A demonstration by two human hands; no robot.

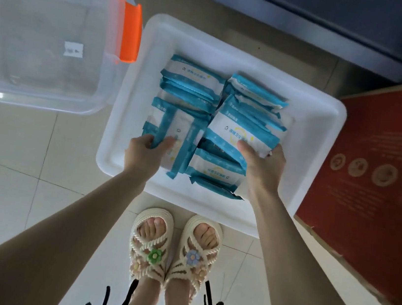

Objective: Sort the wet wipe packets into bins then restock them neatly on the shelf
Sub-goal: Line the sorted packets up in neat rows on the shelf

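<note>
Your arms (77, 217) reach into the white bin (314, 132): left hand (142, 154) pinching one packet (180, 134), right hand (264, 169), fingers curled round a second packet (241, 132).

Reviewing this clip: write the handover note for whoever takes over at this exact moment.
Left hand: grips the left packet at the near-left pile.
Right hand: grips the right packet on top of the near-right pile.
Things: all visible wet wipe packets lie in rough piles in the white bin on the floor. The clear bin beside it shows no packets that I can make out.
Done: packets gathered in the white bin.
Left: finish sorting and restock the shelf. No restocked packets are in view.
</note>
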